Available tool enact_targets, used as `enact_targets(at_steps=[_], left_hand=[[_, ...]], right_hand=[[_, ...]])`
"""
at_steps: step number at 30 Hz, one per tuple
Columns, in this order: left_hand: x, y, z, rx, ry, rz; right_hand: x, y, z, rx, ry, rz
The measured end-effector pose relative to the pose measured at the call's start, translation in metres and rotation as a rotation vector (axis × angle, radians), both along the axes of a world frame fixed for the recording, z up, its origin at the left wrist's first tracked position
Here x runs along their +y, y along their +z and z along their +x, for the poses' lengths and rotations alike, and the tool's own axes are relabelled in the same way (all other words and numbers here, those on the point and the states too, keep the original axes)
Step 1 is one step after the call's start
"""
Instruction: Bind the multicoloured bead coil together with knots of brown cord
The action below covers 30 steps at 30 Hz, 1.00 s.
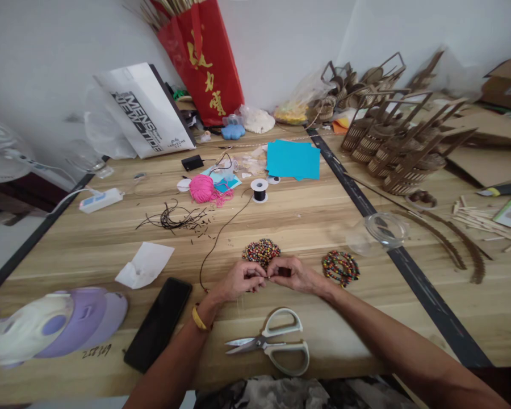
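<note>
My left hand (243, 279) and my right hand (293, 275) meet fingertip to fingertip above the table, both closed in a pinch. A thin black cord (216, 243) runs from a white-flanged spool (259, 192) down to my left wrist and appears to pass into the left fingers. What my right fingertips pinch is too small to make out. Just beyond the hands lies a heap of multicoloured beads (262, 251). Right of my right hand is a coil of strung beads (340, 268). Scissors (262, 343) with white handles lie partly spread near my body.
A black phone (157, 324) and a purple-and-white device (59, 324) lie left. Further back are white paper (145, 265), black cord pieces (174, 218), pink yarn (202, 188) and blue sheets (293, 160). Small baskets (396, 147) and a clear round container (385, 228) stand right.
</note>
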<state>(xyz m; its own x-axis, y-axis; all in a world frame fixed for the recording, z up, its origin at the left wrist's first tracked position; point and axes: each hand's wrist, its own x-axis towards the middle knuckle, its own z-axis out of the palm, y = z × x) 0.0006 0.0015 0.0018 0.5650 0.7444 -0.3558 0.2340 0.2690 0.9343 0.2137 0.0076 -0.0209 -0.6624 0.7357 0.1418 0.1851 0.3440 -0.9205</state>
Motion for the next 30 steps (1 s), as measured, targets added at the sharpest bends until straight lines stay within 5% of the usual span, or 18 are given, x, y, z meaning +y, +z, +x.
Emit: enact_targets(at_steps=[30], left_hand=[[-0.0016,-0.0040,0.0011,0.004,0.015,0.029]], right_hand=[[-0.0014,0.0037,0.0004,-0.020,-0.003,-0.043]])
